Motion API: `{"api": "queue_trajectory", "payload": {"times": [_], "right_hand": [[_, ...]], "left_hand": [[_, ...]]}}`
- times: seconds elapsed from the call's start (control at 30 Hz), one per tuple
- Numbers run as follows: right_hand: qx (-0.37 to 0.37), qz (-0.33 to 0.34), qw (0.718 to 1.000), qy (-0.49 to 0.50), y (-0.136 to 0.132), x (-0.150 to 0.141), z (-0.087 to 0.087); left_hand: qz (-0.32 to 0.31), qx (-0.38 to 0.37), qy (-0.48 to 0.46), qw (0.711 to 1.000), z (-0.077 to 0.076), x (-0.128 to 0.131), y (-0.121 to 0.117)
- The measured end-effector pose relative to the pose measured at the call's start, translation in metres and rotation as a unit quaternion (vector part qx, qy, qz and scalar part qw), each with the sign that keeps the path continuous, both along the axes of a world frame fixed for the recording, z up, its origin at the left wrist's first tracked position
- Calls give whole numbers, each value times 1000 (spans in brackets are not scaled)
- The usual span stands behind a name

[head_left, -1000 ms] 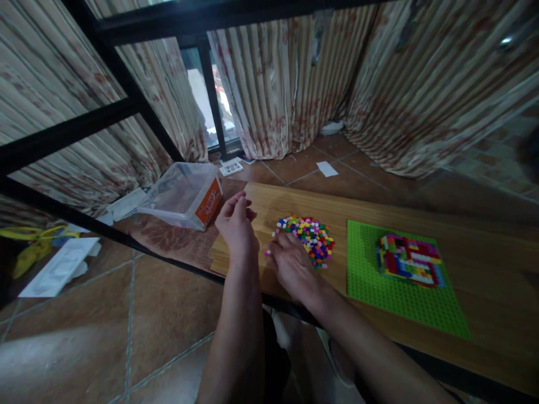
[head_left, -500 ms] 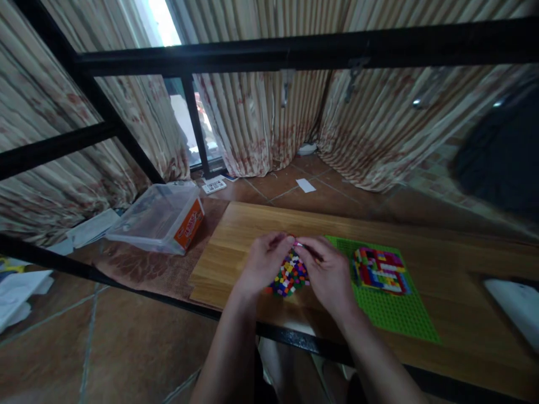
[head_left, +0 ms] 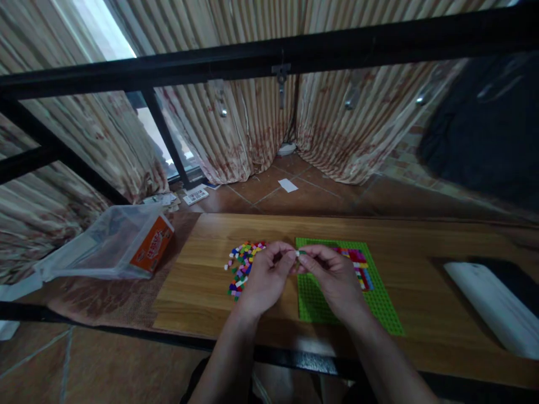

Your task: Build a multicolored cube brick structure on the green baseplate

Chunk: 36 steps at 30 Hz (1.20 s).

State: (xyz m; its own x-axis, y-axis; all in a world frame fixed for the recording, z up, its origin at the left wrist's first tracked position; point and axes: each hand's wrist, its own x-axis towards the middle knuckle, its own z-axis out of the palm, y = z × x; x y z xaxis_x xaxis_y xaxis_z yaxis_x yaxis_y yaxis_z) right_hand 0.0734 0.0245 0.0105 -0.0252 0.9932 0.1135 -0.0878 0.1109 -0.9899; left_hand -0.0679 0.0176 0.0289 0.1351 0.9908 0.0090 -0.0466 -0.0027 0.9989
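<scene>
My left hand [head_left: 266, 276] and my right hand [head_left: 336, 276] meet fingertip to fingertip, both in a pinch, over the left edge of a green baseplate [head_left: 318, 300]. Between them are tiny toy bricks [head_left: 298, 253]; a white bit shows at the left fingertips and a green bit at the right. The fingers cover most of them. Beyond my right hand, a low multicoloured brick build [head_left: 357, 259] stands on the baseplate, partly hidden by that hand. A loose pile of small coloured bricks [head_left: 241, 268] lies left of my left hand, which overlaps part of it.
The wooden tabletop [head_left: 189, 292] carries everything. A clear plastic bin [head_left: 105, 247] with an orange label lies to the left. A white object [head_left: 490, 300] rests at the right. A black metal bar [head_left: 244, 55] crosses in front of the curtains [head_left: 261, 129].
Both hands have shifted right, from above the brick pile to the baseplate's left edge. A pinkish bit showed at the fingertips before; white and green show now. The view has turned too.
</scene>
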Motion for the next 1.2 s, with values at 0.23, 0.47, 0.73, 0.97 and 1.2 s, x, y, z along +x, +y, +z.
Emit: {"api": "queue_trajectory", "payload": {"times": [0.23, 0.47, 0.73, 0.97, 1.2], "right_hand": [[-8, -7, 1000, 24, -4, 19, 9], [-28, -27, 999, -8, -5, 55, 14], [78, -83, 955, -274, -6, 102, 5], [145, -35, 888, -434, -2, 88, -11], [141, -44, 858, -493, 2, 83, -14]], "left_hand": [[-6, 67, 46, 997, 0, 23, -4], [-7, 52, 45, 998, -3, 35, -6], [30, -38, 101, 994, -27, 34, 1], [27, -44, 56, 997, -39, 56, -4], [4, -40, 55, 998, -42, 69, -7]]}}
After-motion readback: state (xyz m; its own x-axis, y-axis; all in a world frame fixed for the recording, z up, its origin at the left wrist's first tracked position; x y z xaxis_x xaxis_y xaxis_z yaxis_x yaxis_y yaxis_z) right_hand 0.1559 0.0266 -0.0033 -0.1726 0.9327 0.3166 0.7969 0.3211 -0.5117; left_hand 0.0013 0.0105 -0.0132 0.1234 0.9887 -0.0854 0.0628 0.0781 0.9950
